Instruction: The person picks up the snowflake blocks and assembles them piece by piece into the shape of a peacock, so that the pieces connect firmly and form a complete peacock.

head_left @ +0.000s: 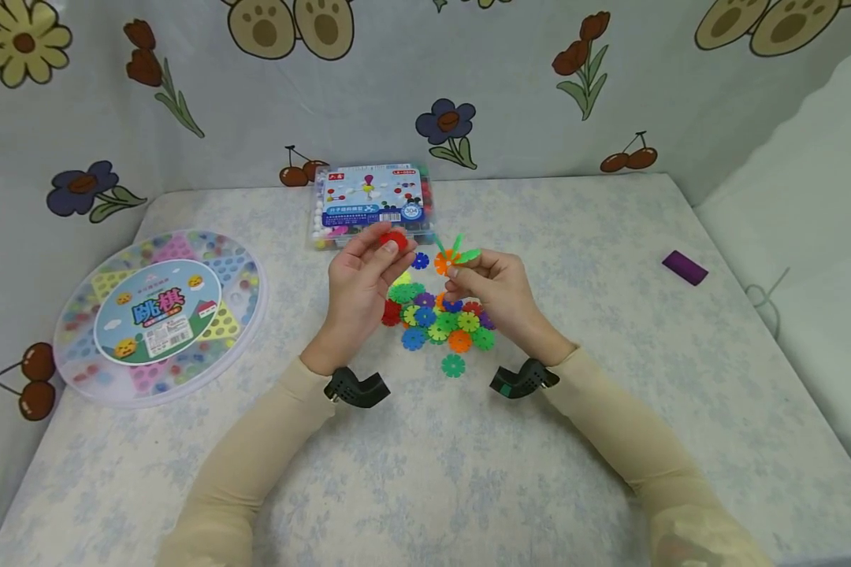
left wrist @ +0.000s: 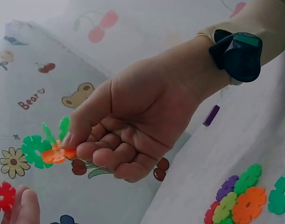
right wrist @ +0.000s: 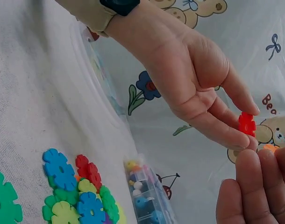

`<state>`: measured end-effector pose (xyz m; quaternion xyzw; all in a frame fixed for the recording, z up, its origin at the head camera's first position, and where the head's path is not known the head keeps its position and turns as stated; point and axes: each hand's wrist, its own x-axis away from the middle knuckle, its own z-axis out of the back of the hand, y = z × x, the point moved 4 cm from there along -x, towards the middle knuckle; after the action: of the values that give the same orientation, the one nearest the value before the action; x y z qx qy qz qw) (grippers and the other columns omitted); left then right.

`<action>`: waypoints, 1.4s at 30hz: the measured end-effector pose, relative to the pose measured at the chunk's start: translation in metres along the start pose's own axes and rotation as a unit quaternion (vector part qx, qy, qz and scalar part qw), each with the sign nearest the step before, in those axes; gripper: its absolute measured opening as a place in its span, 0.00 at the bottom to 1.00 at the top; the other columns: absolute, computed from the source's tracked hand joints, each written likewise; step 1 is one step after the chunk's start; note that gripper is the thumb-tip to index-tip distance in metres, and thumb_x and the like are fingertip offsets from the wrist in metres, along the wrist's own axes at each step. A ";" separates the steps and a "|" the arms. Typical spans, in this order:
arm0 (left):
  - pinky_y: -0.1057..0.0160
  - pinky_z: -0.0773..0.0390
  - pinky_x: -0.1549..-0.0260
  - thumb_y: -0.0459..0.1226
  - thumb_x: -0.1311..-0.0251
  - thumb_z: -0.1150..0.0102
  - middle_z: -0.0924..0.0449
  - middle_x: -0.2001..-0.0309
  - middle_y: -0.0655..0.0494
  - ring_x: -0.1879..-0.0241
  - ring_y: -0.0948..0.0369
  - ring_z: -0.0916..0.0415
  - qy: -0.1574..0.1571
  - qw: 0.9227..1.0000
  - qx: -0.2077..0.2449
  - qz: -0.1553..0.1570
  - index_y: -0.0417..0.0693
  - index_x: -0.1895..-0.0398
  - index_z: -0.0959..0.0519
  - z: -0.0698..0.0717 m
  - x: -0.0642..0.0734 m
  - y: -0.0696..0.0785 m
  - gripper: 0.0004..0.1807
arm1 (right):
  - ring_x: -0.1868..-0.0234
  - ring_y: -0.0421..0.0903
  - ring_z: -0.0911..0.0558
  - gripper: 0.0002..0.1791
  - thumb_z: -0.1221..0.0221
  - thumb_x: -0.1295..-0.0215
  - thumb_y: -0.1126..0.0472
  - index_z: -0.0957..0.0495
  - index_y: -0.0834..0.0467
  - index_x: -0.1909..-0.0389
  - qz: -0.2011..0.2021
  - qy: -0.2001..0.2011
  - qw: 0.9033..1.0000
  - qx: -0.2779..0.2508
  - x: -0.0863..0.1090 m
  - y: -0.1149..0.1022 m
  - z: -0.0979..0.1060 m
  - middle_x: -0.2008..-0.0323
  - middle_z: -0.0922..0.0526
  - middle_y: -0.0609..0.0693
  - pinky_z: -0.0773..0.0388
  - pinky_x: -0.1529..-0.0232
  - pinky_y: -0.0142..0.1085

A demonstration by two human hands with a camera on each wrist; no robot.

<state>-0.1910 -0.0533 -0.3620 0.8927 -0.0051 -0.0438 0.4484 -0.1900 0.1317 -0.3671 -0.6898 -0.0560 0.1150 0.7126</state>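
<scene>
Beige sleeves [head_left: 230, 480] lie nearest in the head view, reaching over a pale bench [head_left: 454, 480]; the left grip [head_left: 358, 279] pinches a red disc [head_left: 395, 237] between thumb and fingers, while the right grip [head_left: 496, 285] pinches an orange disc [head_left: 442, 261] with green discs [head_left: 467, 256] attached. Between and below them lies a loose heap of coloured discs [head_left: 446, 321], with a lidded box [head_left: 372, 197] behind and a round game set [head_left: 159, 311] to the left. From the left wrist, the right grip fills the middle, thumb and fingertips closed on the orange disc; the red disc shows at the lower left edge. From the right wrist, the left grip holds the red disc; the heap lies at lower left.
</scene>
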 end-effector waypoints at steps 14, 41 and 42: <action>0.68 0.14 0.53 0.19 0.40 0.38 0.14 0.54 0.54 0.57 0.66 0.15 -0.051 0.977 -0.188 -0.090 0.21 0.45 0.24 -0.005 0.008 0.000 0.18 | 0.72 0.36 0.11 0.07 0.40 0.33 0.72 0.19 0.76 0.62 0.063 0.005 0.997 0.043 0.003 -0.006 -0.003 0.76 0.12 0.33 0.12 0.62 0.35; 0.68 0.14 0.54 0.17 0.45 0.35 0.22 0.53 0.26 0.58 0.71 0.16 -0.058 0.950 -0.247 -0.184 0.22 0.52 0.25 -0.014 0.019 -0.006 0.17 | 0.78 0.38 0.13 0.08 0.41 0.35 0.73 0.19 0.76 0.70 0.111 -0.011 0.993 0.032 0.004 -0.009 -0.007 0.79 0.13 0.37 0.12 0.68 0.38; 0.67 0.14 0.52 0.17 0.44 0.36 0.23 0.51 0.25 0.57 0.71 0.16 -0.061 0.951 -0.241 -0.184 0.21 0.51 0.26 -0.014 0.019 -0.006 0.18 | 0.77 0.39 0.13 0.08 0.41 0.35 0.73 0.20 0.76 0.69 0.106 -0.010 0.994 0.026 0.004 -0.010 -0.007 0.79 0.13 0.38 0.12 0.68 0.38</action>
<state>-0.1706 -0.0394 -0.3594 0.7395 0.1423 -0.1795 0.6329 -0.1836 0.1261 -0.3580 -0.6720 0.0134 0.1981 0.7134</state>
